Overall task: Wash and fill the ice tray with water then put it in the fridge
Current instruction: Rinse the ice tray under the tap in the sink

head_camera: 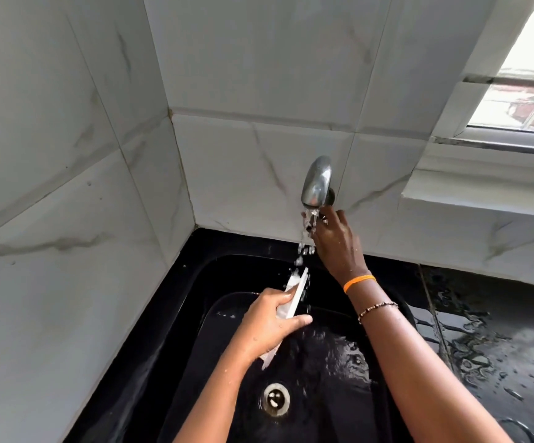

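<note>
My left hand (267,324) grips a white ice tray (297,290) by its middle and holds it tilted on edge over the black sink (339,362). Water runs from the chrome tap (316,183) on the tiled wall and splashes onto the tray's upper end. My right hand (335,241) reaches up just below the tap, its fingers curled around the tap's handle behind the stream. The lower end of the tray sticks out under my left palm.
The sink's round metal drain (276,399) lies below my left forearm. A wet black counter (498,330) stretches to the right of the sink. White marbled tiles (67,219) close the left and back sides. A window (530,91) with a sill is at the upper right.
</note>
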The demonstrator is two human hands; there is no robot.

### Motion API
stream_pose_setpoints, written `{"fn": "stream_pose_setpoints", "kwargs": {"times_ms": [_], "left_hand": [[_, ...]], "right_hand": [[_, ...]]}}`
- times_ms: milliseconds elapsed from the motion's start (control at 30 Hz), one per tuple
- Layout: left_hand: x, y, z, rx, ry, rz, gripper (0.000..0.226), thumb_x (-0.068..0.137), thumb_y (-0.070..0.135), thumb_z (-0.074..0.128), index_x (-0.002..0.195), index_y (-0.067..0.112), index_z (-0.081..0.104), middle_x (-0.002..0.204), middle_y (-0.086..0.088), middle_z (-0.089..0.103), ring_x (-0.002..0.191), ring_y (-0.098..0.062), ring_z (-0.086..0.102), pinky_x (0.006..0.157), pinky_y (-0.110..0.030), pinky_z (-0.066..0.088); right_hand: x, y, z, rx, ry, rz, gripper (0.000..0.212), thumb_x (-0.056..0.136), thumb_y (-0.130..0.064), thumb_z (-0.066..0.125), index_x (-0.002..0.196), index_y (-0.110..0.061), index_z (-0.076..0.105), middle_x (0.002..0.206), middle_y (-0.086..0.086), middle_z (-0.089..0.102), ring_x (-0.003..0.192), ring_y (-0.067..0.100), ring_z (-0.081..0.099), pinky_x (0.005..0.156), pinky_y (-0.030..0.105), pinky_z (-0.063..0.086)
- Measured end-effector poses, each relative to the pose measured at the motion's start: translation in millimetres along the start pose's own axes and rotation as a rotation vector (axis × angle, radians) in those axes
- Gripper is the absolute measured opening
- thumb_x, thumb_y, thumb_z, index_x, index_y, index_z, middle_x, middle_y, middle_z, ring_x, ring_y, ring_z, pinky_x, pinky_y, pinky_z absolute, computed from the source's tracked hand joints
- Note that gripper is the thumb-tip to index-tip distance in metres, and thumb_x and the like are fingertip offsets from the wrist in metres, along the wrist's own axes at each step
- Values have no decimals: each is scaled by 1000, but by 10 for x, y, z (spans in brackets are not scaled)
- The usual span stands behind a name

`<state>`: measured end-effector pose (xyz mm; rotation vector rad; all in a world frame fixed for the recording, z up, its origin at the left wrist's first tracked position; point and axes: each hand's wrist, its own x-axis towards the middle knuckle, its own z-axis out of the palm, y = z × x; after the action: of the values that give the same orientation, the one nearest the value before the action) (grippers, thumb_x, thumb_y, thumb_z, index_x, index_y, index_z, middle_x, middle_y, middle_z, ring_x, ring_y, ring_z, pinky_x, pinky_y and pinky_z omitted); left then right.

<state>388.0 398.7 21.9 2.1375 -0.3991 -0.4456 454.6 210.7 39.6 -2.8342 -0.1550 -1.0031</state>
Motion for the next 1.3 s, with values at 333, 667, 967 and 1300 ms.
{"fn": "stream_pose_setpoints", "kwargs": {"times_ms": [333, 667, 967, 1300], "left_hand": [[-100, 65, 82, -75, -3, -45, 69, 82, 43, 67, 142, 36, 35, 135, 6, 41, 128, -12, 40, 106, -28, 35], [-386, 343, 332, -135, -39, -16, 60, 91, 50, 49, 145, 31, 30, 135, 4, 32, 129, -12, 35, 110, -32, 32], [-788, 660, 674, -251, -143, 38, 55, 90, 61, 41, 134, 30, 50, 153, 10, 28, 141, -8, 23, 117, -39, 21], [-1303, 708, 777, -298, 232, 19, 23, 96, 33, 47, 113, 31, 63, 118, 17, 57, 106, -4, 57, 88, -17, 43]], "right_hand": [[-76, -13, 3, 580, 44, 398, 31, 85, -5, 60, 113, -18, 66, 122, 5, 61, 105, 26, 63, 88, 37, 52], [-1678, -719, -318, 1321, -449, 682, 56, 78, -2, 60, 131, -14, 47, 127, 5, 61, 119, 17, 57, 101, 35, 45], [-2023, -783, -754, 1432, -137, 941, 26, 89, 4, 51, 103, -12, 65, 95, 12, 71, 94, 29, 68, 73, 33, 56], [-2495, -498, -1063, 2058, 180, 1363, 51, 85, 8, 50, 133, -5, 43, 114, 13, 64, 104, 25, 64, 79, 32, 58]]}}
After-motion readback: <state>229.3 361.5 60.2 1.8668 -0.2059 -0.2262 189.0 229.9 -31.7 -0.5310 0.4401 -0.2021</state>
